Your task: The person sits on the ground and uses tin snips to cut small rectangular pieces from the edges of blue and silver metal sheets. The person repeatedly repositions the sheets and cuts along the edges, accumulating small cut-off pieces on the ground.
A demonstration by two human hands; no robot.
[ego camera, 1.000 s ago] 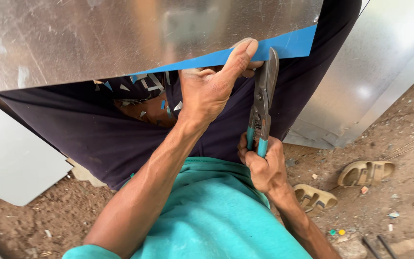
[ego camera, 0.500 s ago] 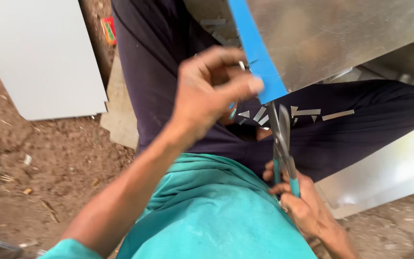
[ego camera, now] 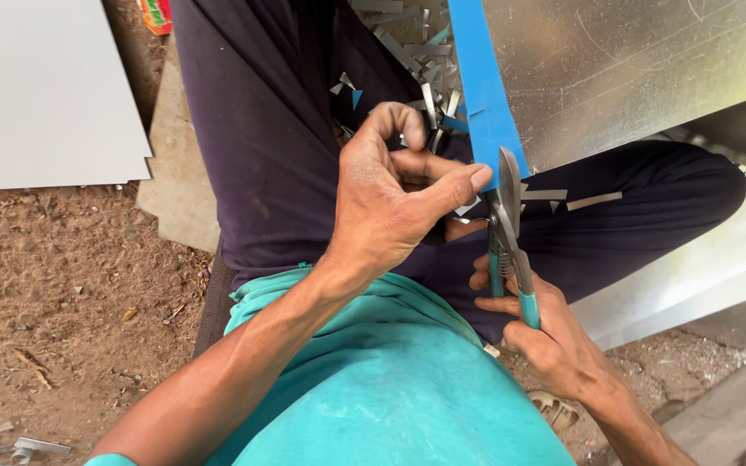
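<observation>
A shiny metal sheet (ego camera: 641, 69) with a blue film strip (ego camera: 487, 95) along its edge lies across my lap at the upper right. My right hand (ego camera: 554, 336) grips the teal handles of tin snips (ego camera: 508, 233), whose blades bite into the lower end of the blue strip. My left hand (ego camera: 390, 198) is just left of the blades, thumb tip pressing against the blue edge, fingers curled. Several small metal and blue offcuts (ego camera: 425, 78) lie on my dark trousers.
A pale flat panel (ego camera: 45, 95) lies on the dirt ground at the upper left, with a board (ego camera: 170, 164) beside it. More sheet metal (ego camera: 701, 276) sits at the right. A sandal (ego camera: 554, 410) is under my right wrist. Metal scraps (ego camera: 19, 447) lie at the bottom left.
The sheet has turned so its blue edge now runs up and down at the right instead of across the top. The snips have come up to the strip's lower end, beside my left thumb.
</observation>
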